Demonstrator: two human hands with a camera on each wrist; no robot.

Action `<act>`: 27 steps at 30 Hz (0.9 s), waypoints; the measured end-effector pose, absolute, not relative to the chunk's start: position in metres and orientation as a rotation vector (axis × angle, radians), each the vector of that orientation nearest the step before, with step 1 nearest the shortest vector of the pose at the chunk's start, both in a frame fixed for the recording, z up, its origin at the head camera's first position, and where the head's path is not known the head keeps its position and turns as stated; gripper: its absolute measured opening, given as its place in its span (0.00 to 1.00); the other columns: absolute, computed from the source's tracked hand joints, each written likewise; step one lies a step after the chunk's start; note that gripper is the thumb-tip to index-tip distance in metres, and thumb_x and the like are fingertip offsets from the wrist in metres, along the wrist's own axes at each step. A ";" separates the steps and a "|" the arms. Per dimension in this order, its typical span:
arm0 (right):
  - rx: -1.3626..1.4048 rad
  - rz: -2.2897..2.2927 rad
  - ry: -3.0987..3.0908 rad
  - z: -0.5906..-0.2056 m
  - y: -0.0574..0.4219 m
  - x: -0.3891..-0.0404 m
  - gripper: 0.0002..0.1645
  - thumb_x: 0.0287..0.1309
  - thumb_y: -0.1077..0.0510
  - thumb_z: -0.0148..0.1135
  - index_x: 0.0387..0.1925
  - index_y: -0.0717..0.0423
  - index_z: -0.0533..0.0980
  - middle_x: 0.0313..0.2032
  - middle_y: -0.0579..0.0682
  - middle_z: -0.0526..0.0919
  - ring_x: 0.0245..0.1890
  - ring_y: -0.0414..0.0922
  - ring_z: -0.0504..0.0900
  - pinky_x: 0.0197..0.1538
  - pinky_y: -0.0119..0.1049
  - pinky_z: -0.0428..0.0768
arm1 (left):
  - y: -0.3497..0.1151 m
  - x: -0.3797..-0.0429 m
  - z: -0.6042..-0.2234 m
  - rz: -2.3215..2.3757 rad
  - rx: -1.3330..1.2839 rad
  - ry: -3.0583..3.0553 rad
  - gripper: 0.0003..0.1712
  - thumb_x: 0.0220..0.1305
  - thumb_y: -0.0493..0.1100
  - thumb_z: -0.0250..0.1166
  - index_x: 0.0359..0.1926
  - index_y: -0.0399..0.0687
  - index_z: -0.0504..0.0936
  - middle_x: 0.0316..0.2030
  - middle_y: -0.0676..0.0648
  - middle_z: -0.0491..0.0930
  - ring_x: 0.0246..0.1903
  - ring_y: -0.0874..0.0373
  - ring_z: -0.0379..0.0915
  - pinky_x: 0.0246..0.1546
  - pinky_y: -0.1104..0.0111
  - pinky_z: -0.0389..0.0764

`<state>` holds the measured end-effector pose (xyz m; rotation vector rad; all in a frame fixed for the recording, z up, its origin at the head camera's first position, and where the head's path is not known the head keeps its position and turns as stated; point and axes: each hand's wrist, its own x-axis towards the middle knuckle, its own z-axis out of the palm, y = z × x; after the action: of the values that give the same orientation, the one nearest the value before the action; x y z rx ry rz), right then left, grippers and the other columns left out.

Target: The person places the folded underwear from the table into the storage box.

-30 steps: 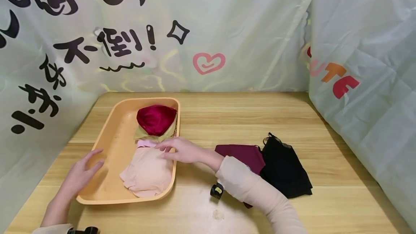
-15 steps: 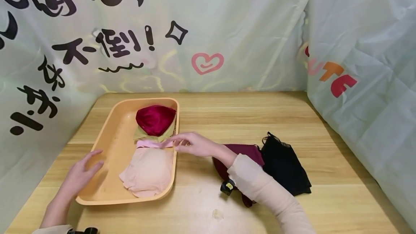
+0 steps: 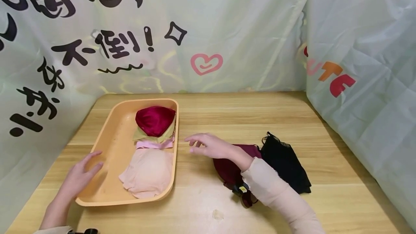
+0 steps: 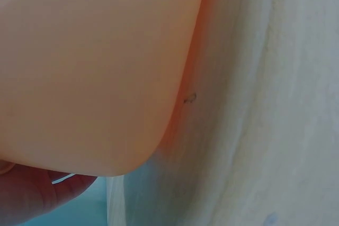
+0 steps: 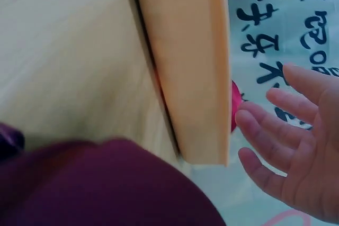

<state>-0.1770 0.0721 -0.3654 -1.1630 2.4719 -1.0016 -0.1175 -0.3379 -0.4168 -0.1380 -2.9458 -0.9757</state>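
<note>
My left hand (image 3: 79, 178) rests at the left rim of an orange plastic tray (image 3: 110, 147), its thumb and index finger spread over the inside. In the left wrist view the fingers (image 4: 32, 194) show beside the tray wall. My right hand (image 3: 211, 145) hovers just right of the tray, fingers loosely bent and holding nothing. Along the tray's right side lie a folded red velvet bra (image 3: 156, 120) over a yellowish cloth (image 3: 141, 135), a pink cloth (image 3: 152, 144) and a pale pink bra (image 3: 149, 172). A maroon bra (image 3: 227, 170) lies partly hidden under my right forearm.
A folded black garment (image 3: 286, 165) with thin straps lies right of the maroon bra on the wooden table (image 3: 240, 118). Printed curtains (image 3: 253, 35) enclose the table at the back and sides. Small dark wrist cameras show on both arms.
My right hand has moved right, from above the pale pink bra, across the tray's right rim to over the table. The pink cloth now shows more fully. My left hand stays put.
</note>
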 end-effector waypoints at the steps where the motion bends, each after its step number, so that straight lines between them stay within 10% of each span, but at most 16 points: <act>1: -1.146 -0.991 2.489 -0.364 0.075 -0.176 0.22 0.62 0.58 0.54 0.56 0.63 0.70 0.43 0.59 0.80 0.41 0.48 0.80 0.44 0.40 0.78 | -0.338 -0.117 -0.417 -0.974 -0.141 -2.947 0.27 0.66 0.45 0.54 0.60 0.35 0.63 0.56 0.20 0.60 0.49 0.21 0.57 0.40 0.37 0.63; 27: -0.723 -0.939 2.622 -0.370 0.140 -0.176 0.24 0.63 0.55 0.53 0.57 0.63 0.68 0.41 0.54 0.80 0.38 0.48 0.80 0.42 0.40 0.77 | -0.337 -0.118 -0.416 -0.969 -0.141 -2.919 0.25 0.65 0.43 0.54 0.59 0.34 0.64 0.55 0.20 0.61 0.49 0.21 0.58 0.41 0.38 0.64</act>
<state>-0.1764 0.1403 -0.3704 -0.7229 2.6216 -0.9386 -0.1175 -0.3371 -0.4162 -0.1412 -2.9191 -0.9693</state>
